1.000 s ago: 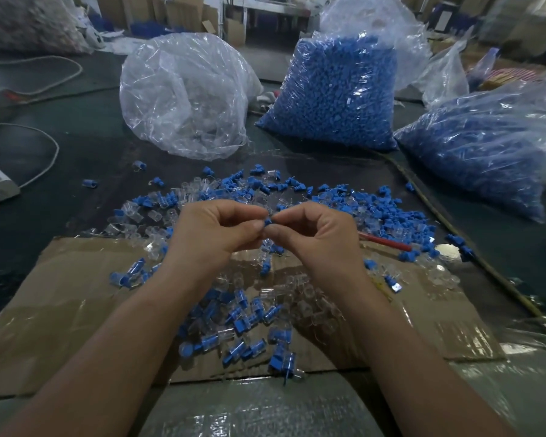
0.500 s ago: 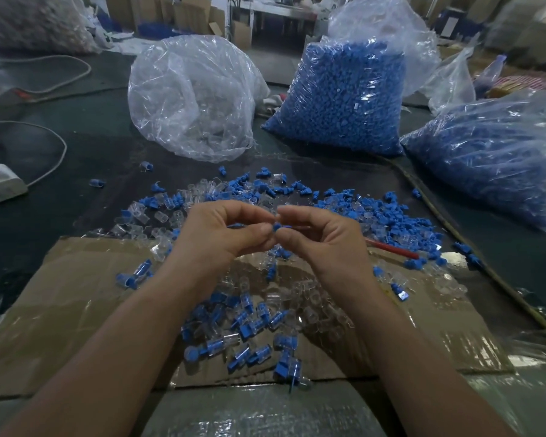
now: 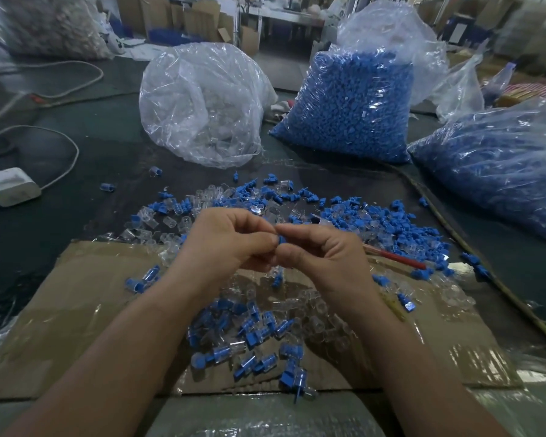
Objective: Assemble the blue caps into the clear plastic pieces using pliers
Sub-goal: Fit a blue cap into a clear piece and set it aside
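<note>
Head view. My right grip (image 3: 322, 257) pinches a blue cap (image 3: 281, 239) between thumb and forefinger. Its axis seems to run crosswise, toward my left grip (image 3: 224, 244), and our fingertips touch. Left fingers are curled tight; I cannot tell if they hold a clear piece. A red handle (image 3: 394, 255), maybe the pliers, lies on the bench (image 3: 76, 216) beyond my right grip. No legible writing.
</note>
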